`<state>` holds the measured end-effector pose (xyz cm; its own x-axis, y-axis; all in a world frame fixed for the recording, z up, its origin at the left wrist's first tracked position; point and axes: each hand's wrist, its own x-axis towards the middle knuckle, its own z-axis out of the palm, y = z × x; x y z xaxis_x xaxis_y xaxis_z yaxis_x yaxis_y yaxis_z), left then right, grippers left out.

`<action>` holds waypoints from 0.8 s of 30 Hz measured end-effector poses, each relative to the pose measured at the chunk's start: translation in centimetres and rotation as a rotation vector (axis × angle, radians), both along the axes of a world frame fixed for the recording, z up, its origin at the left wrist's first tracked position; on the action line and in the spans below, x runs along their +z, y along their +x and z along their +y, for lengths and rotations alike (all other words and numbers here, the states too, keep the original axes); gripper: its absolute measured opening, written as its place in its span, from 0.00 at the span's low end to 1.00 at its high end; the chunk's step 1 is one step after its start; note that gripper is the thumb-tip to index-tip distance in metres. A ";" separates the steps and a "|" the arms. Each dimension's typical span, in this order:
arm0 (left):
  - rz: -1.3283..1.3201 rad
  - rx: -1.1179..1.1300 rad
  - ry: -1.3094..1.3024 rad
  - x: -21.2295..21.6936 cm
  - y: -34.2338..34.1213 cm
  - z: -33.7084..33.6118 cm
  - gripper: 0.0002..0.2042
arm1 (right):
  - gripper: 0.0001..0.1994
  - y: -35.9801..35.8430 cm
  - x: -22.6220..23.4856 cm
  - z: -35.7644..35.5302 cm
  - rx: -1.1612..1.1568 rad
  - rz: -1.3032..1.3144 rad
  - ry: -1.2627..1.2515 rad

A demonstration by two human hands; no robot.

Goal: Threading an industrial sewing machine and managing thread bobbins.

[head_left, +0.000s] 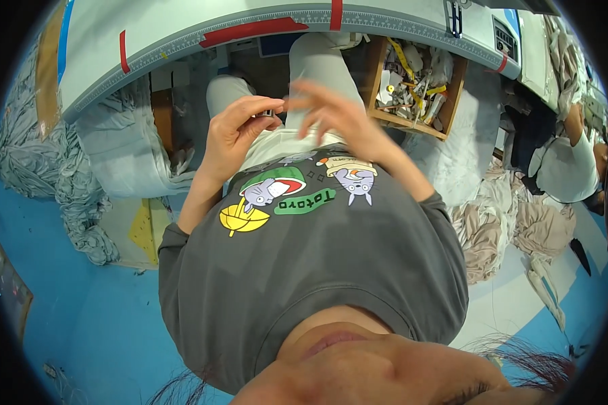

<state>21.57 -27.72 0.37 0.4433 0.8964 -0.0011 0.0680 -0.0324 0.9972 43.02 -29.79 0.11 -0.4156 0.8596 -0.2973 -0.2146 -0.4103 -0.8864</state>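
Note:
My left hand is raised in front of my lap, thumb and fingertips pinched together. Between them is a small silvery metal piece, mostly covered by the fingers, so its exact kind does not show. My right hand is just to the right, smeared by motion. Its fingers look spread apart, and the foremost one reaches close to the left fingertips; whether they touch cannot be made out. I see nothing held in the right hand.
A white tabletop with a ruler strip and red tape curves ahead. Below it at right, an open wooden drawer holds tools and a yellow measuring tape. Pale fabric is heaped at left, beige bundles at right. Another person is at far right.

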 end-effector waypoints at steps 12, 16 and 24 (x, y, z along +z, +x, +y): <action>-0.300 0.252 -0.361 -2.2 -10.0 -2.3 0.07 | 0.04 17.1 -1.0 3.0 -1.111 -0.115 0.115; 0.090 0.179 -0.313 -1.0 -6.8 -2.7 0.08 | 0.10 8.8 -0.1 3.2 -0.904 -0.539 0.060; -0.254 0.166 -0.365 -1.9 -7.3 -3.7 0.07 | 0.04 -2.0 -1.6 0.1 0.010 0.265 -0.284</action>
